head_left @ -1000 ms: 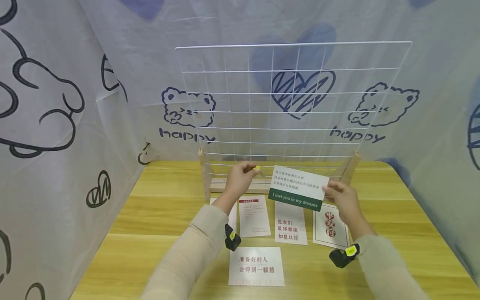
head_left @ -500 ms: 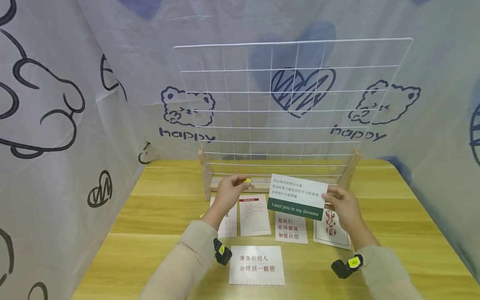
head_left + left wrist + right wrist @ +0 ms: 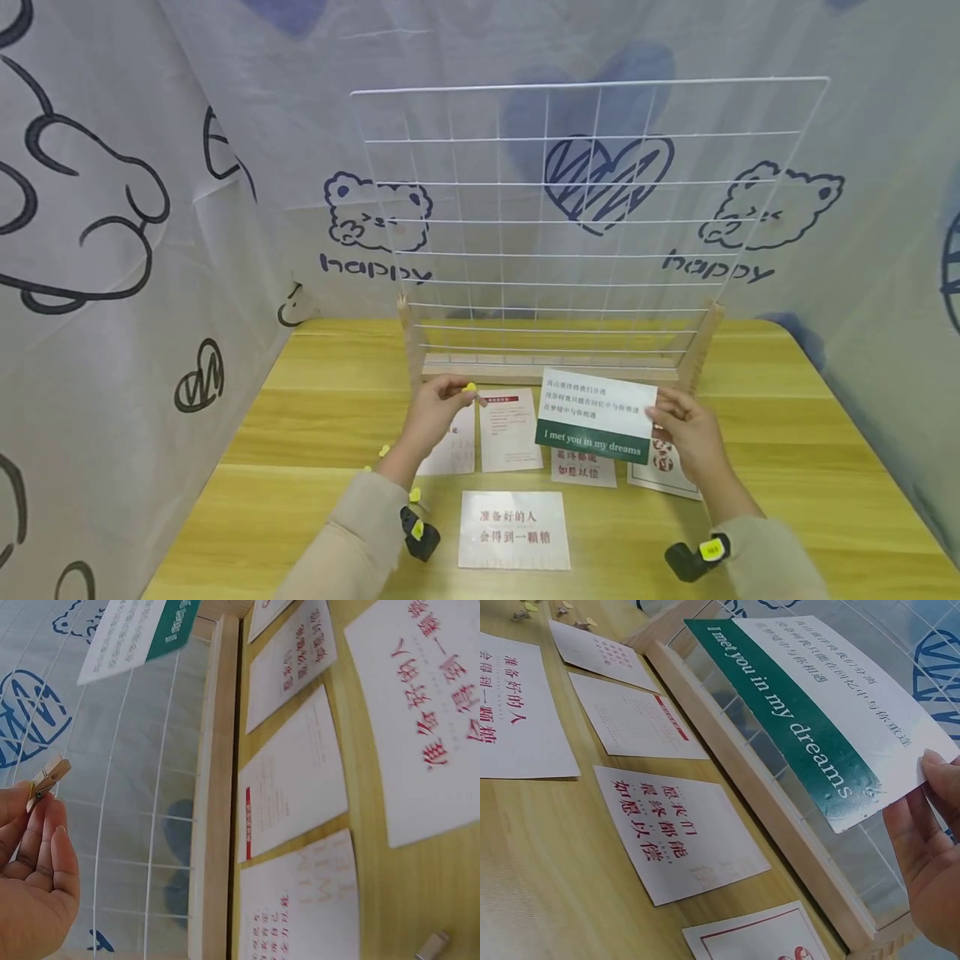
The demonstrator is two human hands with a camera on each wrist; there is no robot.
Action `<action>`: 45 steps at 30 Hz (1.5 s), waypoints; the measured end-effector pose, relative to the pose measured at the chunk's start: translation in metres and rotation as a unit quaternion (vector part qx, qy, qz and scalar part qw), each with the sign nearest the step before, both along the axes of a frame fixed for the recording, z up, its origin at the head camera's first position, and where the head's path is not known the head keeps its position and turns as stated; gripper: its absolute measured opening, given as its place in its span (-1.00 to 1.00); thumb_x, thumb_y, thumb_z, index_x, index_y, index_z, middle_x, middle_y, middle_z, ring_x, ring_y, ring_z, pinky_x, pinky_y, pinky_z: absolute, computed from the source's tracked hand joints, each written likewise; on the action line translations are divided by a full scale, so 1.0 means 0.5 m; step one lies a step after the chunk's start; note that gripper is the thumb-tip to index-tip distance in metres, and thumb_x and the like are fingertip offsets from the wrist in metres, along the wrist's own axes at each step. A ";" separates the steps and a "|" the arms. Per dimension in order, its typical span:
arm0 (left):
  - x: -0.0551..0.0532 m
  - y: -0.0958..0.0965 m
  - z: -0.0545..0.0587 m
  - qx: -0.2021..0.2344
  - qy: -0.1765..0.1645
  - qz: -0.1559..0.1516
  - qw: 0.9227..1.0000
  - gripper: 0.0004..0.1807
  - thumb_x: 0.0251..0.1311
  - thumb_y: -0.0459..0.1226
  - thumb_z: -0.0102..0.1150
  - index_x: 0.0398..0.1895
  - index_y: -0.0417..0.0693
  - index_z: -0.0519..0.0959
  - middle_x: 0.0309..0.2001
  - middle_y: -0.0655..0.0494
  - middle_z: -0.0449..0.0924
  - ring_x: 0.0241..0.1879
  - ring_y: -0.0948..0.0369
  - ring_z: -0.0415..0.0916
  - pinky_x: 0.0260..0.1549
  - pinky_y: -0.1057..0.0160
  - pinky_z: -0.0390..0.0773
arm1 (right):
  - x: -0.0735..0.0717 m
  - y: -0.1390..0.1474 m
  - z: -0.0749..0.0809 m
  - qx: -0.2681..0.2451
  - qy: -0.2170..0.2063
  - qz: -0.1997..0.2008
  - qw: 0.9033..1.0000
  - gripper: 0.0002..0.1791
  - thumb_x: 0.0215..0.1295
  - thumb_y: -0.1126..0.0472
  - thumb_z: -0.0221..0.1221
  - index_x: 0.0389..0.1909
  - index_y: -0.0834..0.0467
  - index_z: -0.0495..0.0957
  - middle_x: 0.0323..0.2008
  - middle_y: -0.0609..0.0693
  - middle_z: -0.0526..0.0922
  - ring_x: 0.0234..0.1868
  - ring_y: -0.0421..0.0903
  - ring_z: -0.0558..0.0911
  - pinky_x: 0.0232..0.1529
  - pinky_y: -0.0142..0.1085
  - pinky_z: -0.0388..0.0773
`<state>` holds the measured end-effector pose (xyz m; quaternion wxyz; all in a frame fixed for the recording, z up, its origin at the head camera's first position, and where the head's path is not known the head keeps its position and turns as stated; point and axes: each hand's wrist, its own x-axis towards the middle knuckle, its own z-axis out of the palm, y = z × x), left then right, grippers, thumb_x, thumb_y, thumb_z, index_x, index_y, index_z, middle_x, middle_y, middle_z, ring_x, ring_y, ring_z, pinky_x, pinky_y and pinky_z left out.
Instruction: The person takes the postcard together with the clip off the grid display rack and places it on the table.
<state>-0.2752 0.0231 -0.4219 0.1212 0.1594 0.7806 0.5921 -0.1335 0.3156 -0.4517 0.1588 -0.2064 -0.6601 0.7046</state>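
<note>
In the left wrist view, my left hand (image 3: 41, 877) pinches a small wooden clothespin (image 3: 49, 777) between thumb and fingertips; a bit of yellow shows at its end. My right hand (image 3: 692, 427) grips the right edge of a white and green card (image 3: 592, 417) printed "I met you in my dreams". The card is raised in front of the white wire grid (image 3: 590, 84), tilted slightly down to the right. It overlaps two cards on the table in the head view. The clothespin is left of it, apart from the card.
The grid stands in a wooden base (image 3: 217, 750) at the back of the table. Several printed cards lie in a row before it, including a red-headed one (image 3: 510, 429). Another card (image 3: 513, 533) lies nearer. Yellow-topped clothespins (image 3: 585, 625) lie on the left, partly behind my left arm.
Both hands have come down and nearer, away from the grid. My left hand has also moved left with the clothespin, widening the gap to the card. Clothespins on the table have come into view.
</note>
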 end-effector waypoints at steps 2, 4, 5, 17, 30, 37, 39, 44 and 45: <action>0.001 -0.013 -0.006 -0.003 -0.003 0.007 1.000 -0.76 0.04 -0.38 0.11 -0.20 -0.31 0.50 -0.42 0.03 0.52 -0.40 0.23 0.45 -0.52 0.37 0.36 | 0.003 -0.003 -0.005 -0.010 0.004 0.000 1.000 -0.64 0.05 0.42 0.13 -0.36 -0.18 0.48 -0.53 -0.19 0.52 -0.56 -0.30 0.49 -0.46 -0.44 0.51; 0.003 -0.025 -0.009 -0.005 -0.009 0.014 1.000 -0.75 0.04 -0.38 0.11 -0.19 -0.33 0.49 -0.41 0.03 0.53 -0.39 0.21 0.46 -0.47 0.36 0.39 | 0.005 -0.005 -0.010 -0.016 0.010 0.003 1.000 -0.65 0.04 0.42 0.13 -0.32 -0.16 0.48 -0.53 -0.18 0.52 -0.57 -0.29 0.48 -0.47 -0.45 0.50; 0.005 -0.030 -0.010 -0.007 -0.010 0.016 1.000 -0.75 0.05 -0.38 0.11 -0.19 -0.33 0.48 -0.40 0.03 0.52 -0.38 0.20 0.47 -0.44 0.35 0.40 | 0.006 -0.006 -0.012 -0.019 0.011 0.003 1.000 -0.65 0.05 0.41 0.13 -0.31 -0.15 0.48 -0.53 -0.17 0.52 -0.57 -0.29 0.48 -0.48 -0.45 0.50; 0.028 -0.086 -0.039 -0.029 -0.035 0.050 0.998 -0.75 0.04 -0.38 0.11 -0.19 -0.32 0.48 -0.39 0.03 0.51 -0.36 0.19 0.48 -0.29 0.27 0.45 | 0.025 0.004 -0.052 0.041 -0.023 0.016 0.999 -0.46 0.09 0.31 0.13 0.12 0.29 0.23 -0.51 -0.17 0.53 -0.59 -0.24 0.45 -0.55 -0.41 0.46; 0.056 -0.145 -0.092 -0.045 -0.054 0.073 0.995 -0.74 0.04 -0.38 0.10 -0.19 -0.35 0.46 -0.43 0.03 0.52 -0.38 0.18 0.49 -0.34 0.27 0.46 | 0.030 0.080 -0.232 0.016 0.014 0.023 1.000 -0.49 0.03 0.30 0.18 0.08 0.06 0.37 -0.43 -0.03 0.56 -0.43 -0.20 0.54 -0.48 -0.34 0.53; 0.074 -0.170 -0.113 -0.042 -0.079 0.075 0.993 -0.73 0.04 -0.37 0.10 -0.19 -0.36 0.43 -0.43 0.02 0.50 -0.38 0.18 0.47 -0.28 0.22 0.49 | 0.061 0.042 -0.185 0.013 -0.015 0.023 1.000 -0.46 -0.02 0.23 0.23 0.06 -0.05 0.39 -0.47 -0.15 0.56 -0.43 -0.25 0.56 -0.45 -0.31 0.54; 0.081 -0.176 -0.119 -0.048 -0.084 0.075 0.992 -0.74 0.04 -0.37 0.10 -0.20 -0.36 0.43 -0.43 0.02 0.50 -0.39 0.19 0.46 -0.30 0.21 0.48 | 0.074 0.022 -0.147 0.006 -0.018 0.022 1.000 -0.51 -0.02 0.28 0.23 -0.01 -0.10 0.44 -0.50 -0.17 0.56 -0.47 -0.25 0.56 -0.46 -0.33 0.54; 0.095 -0.189 -0.132 -0.065 -0.086 0.076 0.991 -0.71 0.02 -0.35 0.11 -0.20 -0.37 0.42 -0.43 0.04 0.49 -0.40 0.19 0.44 -0.34 0.23 0.47 | 0.094 -0.010 -0.094 -0.003 -0.045 0.005 0.999 -0.55 0.01 0.43 0.15 -0.29 -0.26 0.48 -0.55 -0.20 0.55 -0.49 -0.26 0.55 -0.45 -0.36 0.53; 0.097 -0.192 -0.135 -0.069 -0.089 0.075 0.991 -0.71 0.02 -0.34 0.11 -0.20 -0.36 0.42 -0.43 0.05 0.49 -0.39 0.19 0.43 -0.34 0.23 0.47 | 0.097 -0.012 -0.092 -0.006 -0.049 0.003 0.999 -0.54 0.01 0.44 0.15 -0.31 -0.26 0.47 -0.55 -0.19 0.55 -0.50 -0.26 0.54 -0.45 -0.37 0.53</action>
